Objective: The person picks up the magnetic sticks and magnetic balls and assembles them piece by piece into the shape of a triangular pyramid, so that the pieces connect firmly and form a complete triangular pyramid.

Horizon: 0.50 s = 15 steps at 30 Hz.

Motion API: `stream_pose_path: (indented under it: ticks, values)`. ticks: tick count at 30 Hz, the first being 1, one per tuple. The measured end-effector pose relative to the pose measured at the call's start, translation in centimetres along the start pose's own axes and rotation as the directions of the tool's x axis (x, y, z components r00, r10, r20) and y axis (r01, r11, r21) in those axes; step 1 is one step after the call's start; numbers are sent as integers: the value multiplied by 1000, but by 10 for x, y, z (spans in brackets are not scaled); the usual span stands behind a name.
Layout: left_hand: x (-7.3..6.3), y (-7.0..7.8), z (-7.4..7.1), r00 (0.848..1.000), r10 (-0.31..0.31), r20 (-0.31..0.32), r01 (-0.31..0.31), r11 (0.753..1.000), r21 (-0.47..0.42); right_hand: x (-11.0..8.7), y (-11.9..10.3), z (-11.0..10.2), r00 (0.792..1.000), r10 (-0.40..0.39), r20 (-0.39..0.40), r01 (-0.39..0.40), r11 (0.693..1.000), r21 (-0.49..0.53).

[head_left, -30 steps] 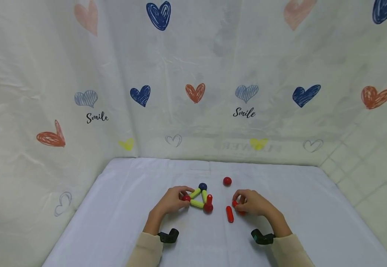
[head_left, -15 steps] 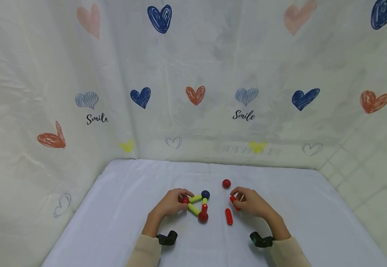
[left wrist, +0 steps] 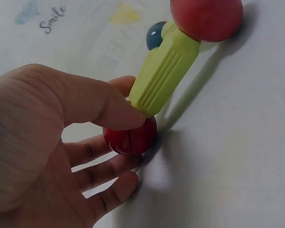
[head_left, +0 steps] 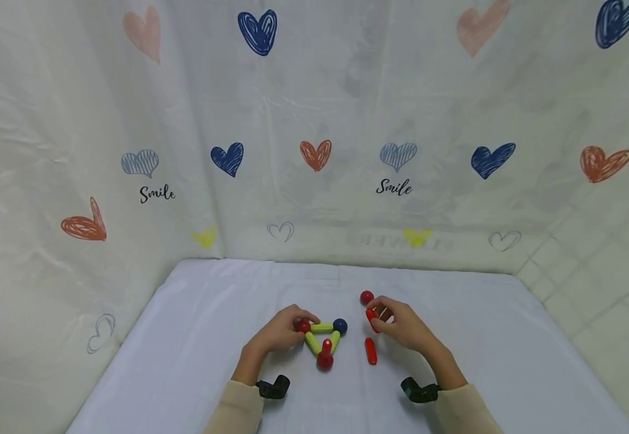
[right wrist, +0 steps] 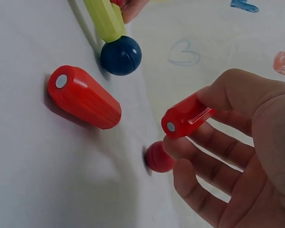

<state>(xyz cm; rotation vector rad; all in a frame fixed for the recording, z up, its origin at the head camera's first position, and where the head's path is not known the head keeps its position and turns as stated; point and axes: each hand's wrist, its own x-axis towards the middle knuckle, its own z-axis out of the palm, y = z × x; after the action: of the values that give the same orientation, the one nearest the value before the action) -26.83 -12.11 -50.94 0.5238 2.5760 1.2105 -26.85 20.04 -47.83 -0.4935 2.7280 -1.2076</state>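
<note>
In the head view my left hand (head_left: 282,330) holds a triangle of yellow-green magnetic rods (head_left: 322,328) by its left red ball (head_left: 304,326). The left wrist view shows the thumb near where a ribbed yellow-green rod (left wrist: 166,71) meets that red ball (left wrist: 130,137). A blue ball (head_left: 340,326) forms the right corner. At the near corner, a red rod (head_left: 326,346) is joined to another red ball (head_left: 325,361). My right hand (head_left: 403,325) pinches a red magnetic rod (right wrist: 185,116) between thumb and fingers, its silver end tip exposed.
A second loose red rod (head_left: 371,351) lies on the white cloth (head_left: 211,301), right of the triangle. Behind the right hand's fingertips is a loose red ball (head_left: 366,297). A white curtain printed with hearts (head_left: 314,199) hangs behind the table.
The triangle has turned clockwise, its blue ball shifting right and nearer, its near red ball shifting left. My right hand has moved left and away with its red rod.
</note>
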Motion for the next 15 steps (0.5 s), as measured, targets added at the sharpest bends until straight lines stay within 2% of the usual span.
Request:
stream_pose_path:
  ticks: [6,15]
  values:
    - [3,0,4,1000,16,-6,-16,1000,24,2,-2,5,999,5,-38,-3,999,36]
    - [5,0,5,997,23,-72,-24,999,-21,4,-9,15,995,-2,-95,9,998,69]
